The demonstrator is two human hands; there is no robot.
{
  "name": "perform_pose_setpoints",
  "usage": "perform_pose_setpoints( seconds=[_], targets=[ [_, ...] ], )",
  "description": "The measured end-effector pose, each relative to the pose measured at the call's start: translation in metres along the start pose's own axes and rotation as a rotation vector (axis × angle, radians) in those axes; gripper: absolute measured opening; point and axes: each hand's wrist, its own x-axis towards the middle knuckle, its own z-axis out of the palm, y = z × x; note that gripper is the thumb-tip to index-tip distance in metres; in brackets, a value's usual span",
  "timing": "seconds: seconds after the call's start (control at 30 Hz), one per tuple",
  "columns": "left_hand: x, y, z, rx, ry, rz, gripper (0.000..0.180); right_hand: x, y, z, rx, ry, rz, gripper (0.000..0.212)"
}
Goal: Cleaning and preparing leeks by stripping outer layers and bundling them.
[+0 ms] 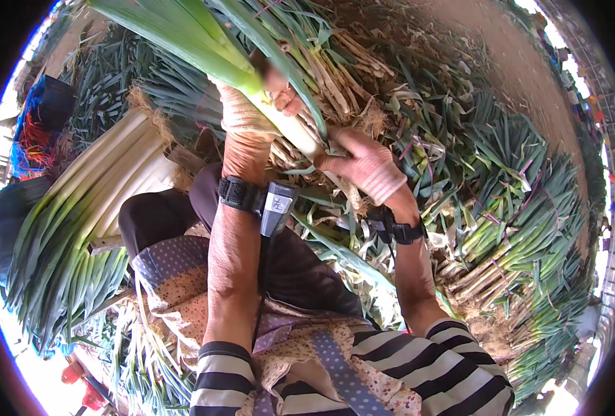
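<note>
My left hand (246, 111), in a pale knit glove, is wrapped round a large leek (290, 128). The leek slants across the upper middle, green leaves toward the upper left and white stalk toward my right hand. My right hand (366, 165), also gloved, is closed at the lower end of the stalk, thumb and fingers pressed together there. A long green outer leaf (300, 76) hangs beside the stalk and reaches down to the right fingers. The stalk's root end is hidden by that hand. Both wrists wear black straps.
Trimmed leeks (116, 166) with white stalks lie stacked at the left. Untrimmed leek bundles (515, 243) cover the right side, and more leeks (342, 62) lie just beyond my hands. Loose peeled leaves (363, 267) are scattered between. Bare ground (522, 83) shows at the far right.
</note>
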Motion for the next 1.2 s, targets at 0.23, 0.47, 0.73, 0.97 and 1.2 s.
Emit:
perform_pose_setpoints(
  seconds=[0.23,0.47,0.73,0.97,1.2],
  targets=[
    [0.004,0.02,-0.015,0.003,0.08,0.08,0.066,-0.043,0.023,-0.002,0.647,-0.239,1.018,0.021],
    [-0.006,0.035,-0.023,0.003,0.293,0.206,0.066,-0.179,0.087,0.039,1.123,0.106,1.28,0.027],
    [-0.017,0.052,-0.026,-0.002,0.399,0.28,0.066,-0.307,0.105,0.045,0.06,-0.316,1.164,0.025],
    [-0.007,0.043,-0.027,-0.013,0.406,0.26,0.066,-0.381,0.147,-0.001,-0.366,-0.568,1.134,0.063],
    [-0.005,0.038,-0.028,0.01,0.447,0.252,0.066,-0.117,0.001,-0.023,0.456,-0.186,0.433,0.047]
  ],
)
